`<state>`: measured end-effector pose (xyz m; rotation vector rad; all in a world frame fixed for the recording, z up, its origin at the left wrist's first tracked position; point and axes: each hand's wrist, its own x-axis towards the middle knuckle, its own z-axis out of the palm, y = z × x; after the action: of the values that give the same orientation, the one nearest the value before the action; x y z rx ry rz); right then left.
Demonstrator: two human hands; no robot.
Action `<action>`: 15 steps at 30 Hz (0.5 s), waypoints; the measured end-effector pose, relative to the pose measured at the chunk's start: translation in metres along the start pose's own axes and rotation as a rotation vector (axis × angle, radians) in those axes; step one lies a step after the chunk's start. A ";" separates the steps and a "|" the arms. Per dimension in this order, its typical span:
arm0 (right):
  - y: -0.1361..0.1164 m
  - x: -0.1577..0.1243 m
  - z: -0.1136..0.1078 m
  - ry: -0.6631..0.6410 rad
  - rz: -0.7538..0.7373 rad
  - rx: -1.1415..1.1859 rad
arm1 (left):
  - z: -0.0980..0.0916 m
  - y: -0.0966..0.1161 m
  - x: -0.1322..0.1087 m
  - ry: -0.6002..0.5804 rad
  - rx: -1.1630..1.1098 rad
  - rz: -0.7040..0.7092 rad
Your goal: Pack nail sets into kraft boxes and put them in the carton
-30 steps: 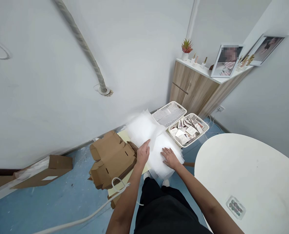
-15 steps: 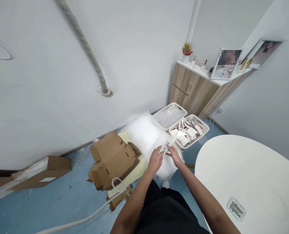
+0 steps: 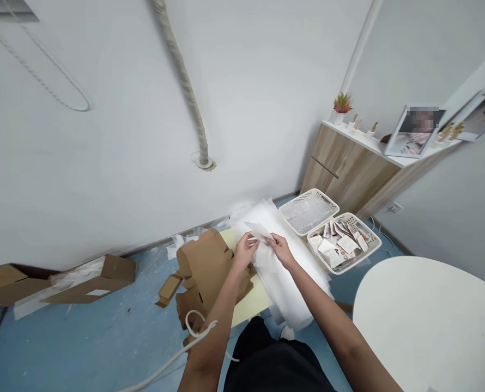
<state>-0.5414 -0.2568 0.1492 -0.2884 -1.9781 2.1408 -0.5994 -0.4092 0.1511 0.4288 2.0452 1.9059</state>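
Note:
A thin white foam sheet (image 3: 260,231), translucent and partly folded, is held up between my two hands. My left hand (image 3: 245,249) pinches its left side, fingers curled together. On the other side, my right hand (image 3: 280,248) grips the edge between thumb and fingers. Directly below lies a stack of similar white sheets (image 3: 265,211), partly covered by my hands and right forearm. Flattened brown cardboard boxes (image 3: 207,261) lie left of the stack, on a pale yellow surface (image 3: 248,305).
Behind the stack on the right are a white basket of clear plastic pieces (image 3: 309,209) and a white basket of printed cards (image 3: 344,242). A round white table (image 3: 426,316) stands at right, a wooden cabinet (image 3: 349,158) behind. A white cable (image 3: 173,354) loops by my left forearm.
My view has swung left, so the surroundings sit further right. My hands, which were low over the stack with a folded strip of sheet, have moved left and now hold a sheet up between them.

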 end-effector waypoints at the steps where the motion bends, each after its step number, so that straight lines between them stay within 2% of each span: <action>1: 0.000 0.011 0.011 -0.007 -0.020 -0.019 | -0.009 0.001 0.009 0.048 0.015 0.027; 5: 0.000 0.051 0.050 -0.002 -0.058 -0.045 | -0.053 0.009 0.044 0.215 0.194 0.182; 8: 0.005 0.074 0.066 0.104 -0.068 -0.089 | -0.094 0.011 0.071 0.317 0.468 0.332; 11: 0.017 0.090 0.068 0.180 -0.063 -0.199 | -0.134 0.003 0.098 0.373 0.690 0.406; 15: 0.044 0.098 0.052 0.183 -0.053 -0.340 | -0.176 -0.018 0.130 0.394 0.845 0.379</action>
<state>-0.6511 -0.2824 0.1091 -0.4619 -2.2034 1.6720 -0.7917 -0.5145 0.1416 0.7065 3.1956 1.2480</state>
